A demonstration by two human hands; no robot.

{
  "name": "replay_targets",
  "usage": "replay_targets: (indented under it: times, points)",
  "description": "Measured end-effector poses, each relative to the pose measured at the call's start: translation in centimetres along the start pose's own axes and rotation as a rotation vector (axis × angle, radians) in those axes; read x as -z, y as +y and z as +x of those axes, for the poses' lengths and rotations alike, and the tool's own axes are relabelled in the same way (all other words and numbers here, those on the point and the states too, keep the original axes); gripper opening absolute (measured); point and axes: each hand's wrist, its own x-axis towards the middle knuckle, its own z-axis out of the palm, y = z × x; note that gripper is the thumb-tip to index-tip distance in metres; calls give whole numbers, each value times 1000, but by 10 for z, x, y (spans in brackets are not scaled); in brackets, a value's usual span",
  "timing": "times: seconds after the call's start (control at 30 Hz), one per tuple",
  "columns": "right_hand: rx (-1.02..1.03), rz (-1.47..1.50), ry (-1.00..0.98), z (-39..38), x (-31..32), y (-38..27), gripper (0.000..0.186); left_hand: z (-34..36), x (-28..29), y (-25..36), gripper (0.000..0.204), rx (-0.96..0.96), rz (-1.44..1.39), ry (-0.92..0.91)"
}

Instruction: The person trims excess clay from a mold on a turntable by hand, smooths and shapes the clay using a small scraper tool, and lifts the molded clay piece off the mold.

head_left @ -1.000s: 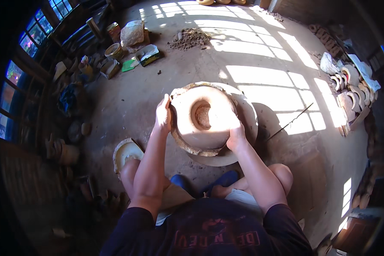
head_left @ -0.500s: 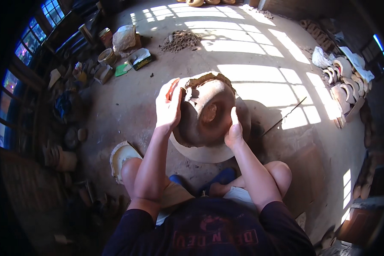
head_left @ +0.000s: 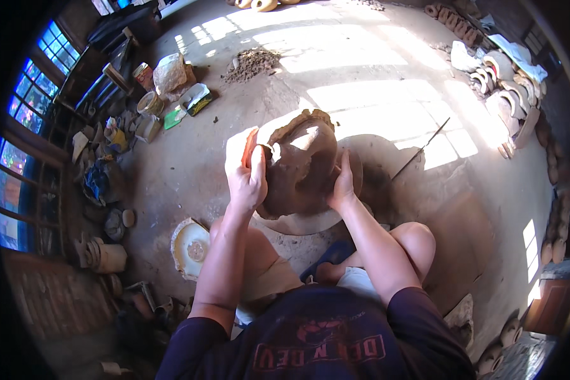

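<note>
Between my two hands is a brown, rounded clay piece (head_left: pixel 301 174) with a ragged, uneven rim along its far edge. My left hand (head_left: pixel 246 177) grips its left side, fingers pointing away from me and thumb on the near face. On the right side, my right hand (head_left: pixel 342 185) presses with the thumb up; its other fingers are partly hidden behind the clay. Below the piece lies a pale round disc (head_left: pixel 297 225), largely covered by it. Whether the clay touches the disc I cannot tell.
A white plaster-like basin (head_left: pixel 182 248) sits beside my left knee. Ahead are a heap of crumbled clay (head_left: pixel 253 65) and a thin dark stick (head_left: pixel 421 149). Tubs and a lumpy bag (head_left: pixel 171 76) stand at the left; curved clay pieces (head_left: pixel 516 95) are stacked at the right.
The clay piece has tilted and turned in my hands, so its central hollow no longer faces up. My left hand has shifted slightly left and down. The whole view has shifted a little.
</note>
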Motion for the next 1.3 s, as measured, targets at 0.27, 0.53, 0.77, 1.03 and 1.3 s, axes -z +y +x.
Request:
replay_targets:
  times: [0.27, 0.53, 0.77, 1.03, 1.3]
  points:
    - [-14, -37, -108, -6, 9, -11, 96, -17, -7, 43, 39, -137, 62, -43]
    - [-24, 128, -145, -19, 26, -13, 100, -31, -13, 67, 43, -185, 142, -123]
    - [-40, 236, -157, -29, 38, -11, 98, -39, -28, 81, 46, -254, 203, -165]
    - [-39, 318, -269, -32, 44, -10, 95, -42, -37, 83, 46, -313, 215, -151]
    - [-48, 277, -189, -37, 41, -12, 94, -41, -36, 84, 46, -320, 226, -168]
